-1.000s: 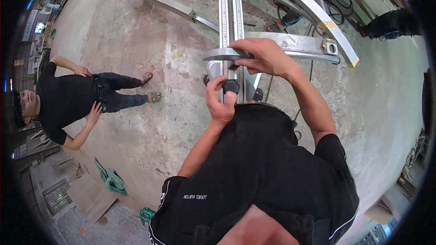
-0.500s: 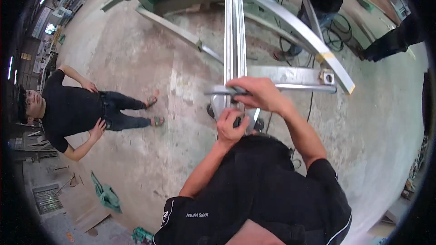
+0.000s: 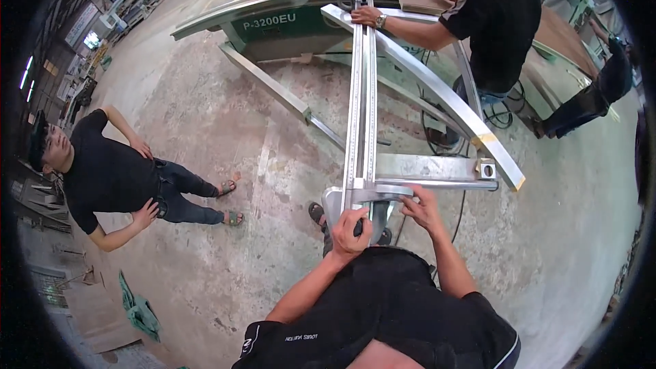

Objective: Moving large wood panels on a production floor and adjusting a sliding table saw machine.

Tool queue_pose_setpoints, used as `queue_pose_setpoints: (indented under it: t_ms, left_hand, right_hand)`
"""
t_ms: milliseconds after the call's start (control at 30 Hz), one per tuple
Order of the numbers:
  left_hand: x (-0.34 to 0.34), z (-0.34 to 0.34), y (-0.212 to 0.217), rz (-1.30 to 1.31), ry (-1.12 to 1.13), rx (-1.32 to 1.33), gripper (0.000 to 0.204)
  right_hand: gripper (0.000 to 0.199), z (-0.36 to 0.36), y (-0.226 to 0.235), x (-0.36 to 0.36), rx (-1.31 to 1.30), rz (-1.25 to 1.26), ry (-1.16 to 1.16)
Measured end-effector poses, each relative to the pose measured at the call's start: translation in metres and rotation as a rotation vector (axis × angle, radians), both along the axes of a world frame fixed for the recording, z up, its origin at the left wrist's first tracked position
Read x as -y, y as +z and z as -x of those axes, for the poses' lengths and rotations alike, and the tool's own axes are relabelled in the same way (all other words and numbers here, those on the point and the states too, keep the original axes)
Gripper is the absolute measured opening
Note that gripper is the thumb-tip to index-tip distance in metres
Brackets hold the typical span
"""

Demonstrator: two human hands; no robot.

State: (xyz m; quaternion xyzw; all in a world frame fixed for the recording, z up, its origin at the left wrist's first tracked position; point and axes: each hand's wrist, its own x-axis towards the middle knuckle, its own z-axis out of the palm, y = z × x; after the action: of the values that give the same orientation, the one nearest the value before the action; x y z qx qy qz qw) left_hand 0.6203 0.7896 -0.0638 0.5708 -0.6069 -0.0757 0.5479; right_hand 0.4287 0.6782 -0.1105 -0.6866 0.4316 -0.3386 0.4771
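A long silver crosscut fence [image 3: 369, 96] with a scale along it runs from the green sliding table saw [image 3: 287, 27] toward my body. At its near end my left hand [image 3: 350, 234] is closed, thumb and fingers curled round a small dark knob [image 3: 358, 227], mostly hidden. My right hand [image 3: 425, 212] pinches the right end of a flat silver metal piece [image 3: 389, 192], which lies crosswise over the fence. Under both is a grey metal end plate [image 3: 333, 201].
A silver curved frame arm [image 3: 444, 99] slants down to the right. Beside it a box-section support [image 3: 430, 165] and round bar reach right. A co-worker [image 3: 502, 27] holds the fence's far part; another person [image 3: 123, 171] stands left. Black cables [image 3: 502, 113] lie on the floor.
My view has tipped up, showing more of the saw. My right hand has moved right, from over the fence to the end of the flat metal piece. My left hand stays low by the fence.
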Motion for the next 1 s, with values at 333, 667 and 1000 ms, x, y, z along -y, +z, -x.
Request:
queue_pose_setpoints:
  t_ms: [333,667,1000]
  left_hand:
    - [0.003,-0.009,0.009,-0.051,-0.1,0.024,0.023]
    - [0.018,-0.036,0.021,-0.348,-0.482,-0.08,0.014]
    - [0.008,-0.007,0.012,-0.334,-0.09,-0.098,0.017]
  right_hand:
    - [0.028,-0.01,-0.006,-0.004,0.033,-0.26,0.036]
    - [0.019,-0.006,-0.03,-0.001,0.016,-0.371,0.046]
    - [0.02,-0.009,-0.037,-0.005,0.069,-0.35,0.004]
